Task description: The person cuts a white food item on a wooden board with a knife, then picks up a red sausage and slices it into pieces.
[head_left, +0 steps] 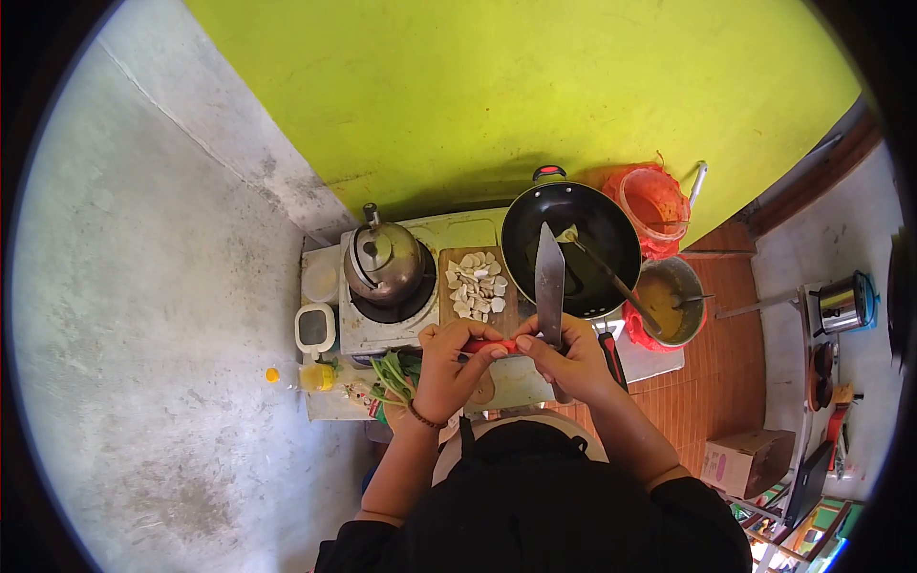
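Note:
My left hand (453, 361) is closed on a red chili (499, 346), pinching it between thumb and fingers. In my right hand (565, 361) is a knife (549, 282), its broad blade pointing up and away from me; the thumb and fingertips of this hand also meet the chili's right end. Both hands are raised in front of the stove's near edge. Just beyond them, thin whitish slices (477, 285) are heaped on a wooden cutting board (514, 315). Leafy green stalks (390, 379) lie beside my left wrist.
A metal kettle (387, 265) sits on the left burner. On the right is a black wok (530, 215) with a spatula (602, 260) in it. Further right stand a pot of yellowish liquid (693, 325) and a red-wrapped bucket (654, 202). An oil bottle (317, 377) lies at the left.

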Available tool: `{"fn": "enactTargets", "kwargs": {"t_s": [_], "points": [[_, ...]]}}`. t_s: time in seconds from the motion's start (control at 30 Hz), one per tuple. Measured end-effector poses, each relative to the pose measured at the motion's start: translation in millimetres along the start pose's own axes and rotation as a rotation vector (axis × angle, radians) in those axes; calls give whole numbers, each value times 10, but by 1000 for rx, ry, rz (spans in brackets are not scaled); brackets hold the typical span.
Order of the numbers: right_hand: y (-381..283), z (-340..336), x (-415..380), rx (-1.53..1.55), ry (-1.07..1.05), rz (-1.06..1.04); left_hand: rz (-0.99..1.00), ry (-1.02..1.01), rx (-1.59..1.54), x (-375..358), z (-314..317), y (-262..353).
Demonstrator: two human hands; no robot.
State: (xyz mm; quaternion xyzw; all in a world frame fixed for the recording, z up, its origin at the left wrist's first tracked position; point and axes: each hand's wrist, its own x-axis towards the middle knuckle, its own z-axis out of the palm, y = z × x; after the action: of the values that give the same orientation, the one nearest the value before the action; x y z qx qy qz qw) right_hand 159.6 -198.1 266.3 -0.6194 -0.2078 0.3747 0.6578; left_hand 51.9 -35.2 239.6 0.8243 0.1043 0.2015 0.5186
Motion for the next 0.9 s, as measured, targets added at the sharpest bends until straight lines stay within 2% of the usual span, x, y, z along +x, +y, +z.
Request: {"fn": "enactTargets", "kwargs": {"t_s": [0.03,0.13,0.23,0.33,0.53,0.63,0.7,0.77,0.83,0.87,0.9], "points": [[13,-4,1,-20,-3,-15,-10,-18,-15,-1,-2,2],[135,42,57,-240,72,-309,-57,-34,-73,4,13,-1],[234,58,107,-417,134,-511,131,-36,154,58,-7,40],[180,81,34,-109,56,-162,282,9,286,46,-14,17],[105,19,32,541,-98,310,493,66,431,43,-51,92],[144,55,51,627,-93,267,448,123,443,42,16,7],[135,138,83,502,10,146,354,182,528,41,97,-5],[165,147,114,320,57,40,100,168,212,0,245,-93],[289,77,165,79,56,-49,-308,63,-508,-115,440,-320],[321,76,173,-37,48,-103,-480,-70,-991,-125,421,-415],[351,82,174,-152,39,-157,-587,-29,-1132,-103,407,-364]]}}
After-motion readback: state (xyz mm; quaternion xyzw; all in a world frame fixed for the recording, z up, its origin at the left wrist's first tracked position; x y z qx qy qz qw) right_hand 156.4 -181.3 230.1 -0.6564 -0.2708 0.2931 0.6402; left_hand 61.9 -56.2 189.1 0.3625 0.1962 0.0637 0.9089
